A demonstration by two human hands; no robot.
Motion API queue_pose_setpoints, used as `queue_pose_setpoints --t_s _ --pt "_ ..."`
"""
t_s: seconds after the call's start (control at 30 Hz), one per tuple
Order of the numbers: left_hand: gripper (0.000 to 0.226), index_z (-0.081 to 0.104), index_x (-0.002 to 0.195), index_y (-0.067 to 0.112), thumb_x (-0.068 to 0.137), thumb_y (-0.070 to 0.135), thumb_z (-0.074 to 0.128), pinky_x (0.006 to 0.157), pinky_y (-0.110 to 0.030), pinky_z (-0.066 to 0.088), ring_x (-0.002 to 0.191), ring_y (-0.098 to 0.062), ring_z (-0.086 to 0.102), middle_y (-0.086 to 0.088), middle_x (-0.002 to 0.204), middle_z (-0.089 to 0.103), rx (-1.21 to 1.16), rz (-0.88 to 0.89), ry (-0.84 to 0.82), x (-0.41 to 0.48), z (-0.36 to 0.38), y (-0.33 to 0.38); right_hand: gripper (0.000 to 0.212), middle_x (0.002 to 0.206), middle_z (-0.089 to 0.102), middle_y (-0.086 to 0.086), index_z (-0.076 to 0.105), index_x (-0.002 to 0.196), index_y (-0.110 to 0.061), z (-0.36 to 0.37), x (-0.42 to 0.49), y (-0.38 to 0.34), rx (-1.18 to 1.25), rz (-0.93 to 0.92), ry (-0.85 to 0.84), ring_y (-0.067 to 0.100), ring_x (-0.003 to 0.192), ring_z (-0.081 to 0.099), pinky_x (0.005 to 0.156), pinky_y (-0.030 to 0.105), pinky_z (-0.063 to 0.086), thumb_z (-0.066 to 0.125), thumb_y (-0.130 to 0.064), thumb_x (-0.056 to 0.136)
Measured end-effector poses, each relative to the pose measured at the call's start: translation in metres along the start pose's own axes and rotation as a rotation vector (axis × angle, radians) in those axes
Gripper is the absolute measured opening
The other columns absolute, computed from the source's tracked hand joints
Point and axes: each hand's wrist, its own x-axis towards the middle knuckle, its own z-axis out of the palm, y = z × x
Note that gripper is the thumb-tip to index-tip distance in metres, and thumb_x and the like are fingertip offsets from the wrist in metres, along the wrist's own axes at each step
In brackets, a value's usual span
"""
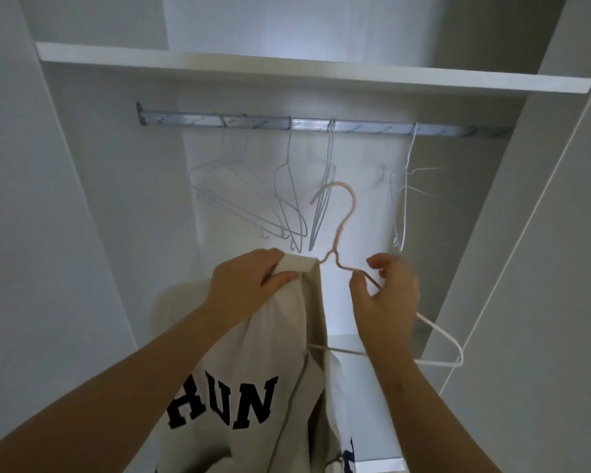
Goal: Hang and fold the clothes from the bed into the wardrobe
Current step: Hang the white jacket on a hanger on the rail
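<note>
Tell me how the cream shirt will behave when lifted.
Probably floppy: the cream shirt drapes in folds below the left hand. Likely light: the thin pink hanger seems unbent. It may slip off, since one hanger side is bare.

Both forearms were bare as far as the frame showed. Left hand [249, 278] and right hand [386, 295] were bare as well. Fingernails were trimmed short, plain.

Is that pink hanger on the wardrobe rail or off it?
Off. The pink hanger has its hook free below the rail; the right hand pinches one shoulder, the left hand grips the cream shirt over the other.
</note>
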Motion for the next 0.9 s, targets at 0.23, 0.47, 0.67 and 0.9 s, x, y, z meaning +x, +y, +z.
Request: queue_pose_setpoints --t_s 0.23,0.47,0.67,0.9 --pt "0.028 0.04 0.069 0.034 0.084 0.04 0.063 0.05 -0.016 0.029 0.051 0.002 0.039 0.015 0.051 0.035 -0.031 -0.139 0.208 -0.013 -0.035 -0.011 0.02 0.068 0.057 -0.018 0.059 0.078 -0.025 0.026 -0.039 0.011 0.044 0.179 -0.579 0.004 0.065 0.056 0.058 0.011 0.04 0.051 -0.009 0.087" --pt "0.027 0.057 0.083 0.021 0.083 0.048 0.06 0.054 -0.023 0.035 0.056 -0.009 0.047 0.011 0.056 0.043 -0.021 -0.311 0.269 -0.027 -0.061 -0.016 0.028 0.063 0.056 -0.02 0.058 0.077 -0.026 0.039 -0.05 0.002 0.2 0.082 -0.397 -0.002 0.058 0.055 0.059 0.001 0.039 0.056 0.001 0.082" --pt "0.02 0.056 0.08 0.024 0.08 0.039 0.069 0.06 -0.03 0.045 0.059 -0.015 0.054 0.013 0.058 0.049 -0.083 -0.346 0.426 -0.029 -0.085 -0.022 0.015 0.077 0.061 -0.015 0.06 0.087 -0.024 0.058 -0.067 0.017 0.068 0.262 -0.807 0.002 0.066 0.056 0.053 0.003 0.038 0.051 -0.013 0.091" --pt "0.023 0.048 0.067 0.04 0.074 0.048 0.069 0.055 -0.02 0.038 0.055 0.003 0.049 0.013 0.057 0.05 -0.205 -0.323 0.414 -0.022 -0.104 -0.028 0.04 0.127 0.054 0.0 0.046 0.133 -0.023 0.073 -0.058 -0.001 0.162 0.29 -1.066 0.018 0.1 0.058 0.084 0.02 0.046 0.052 -0.02 0.093"
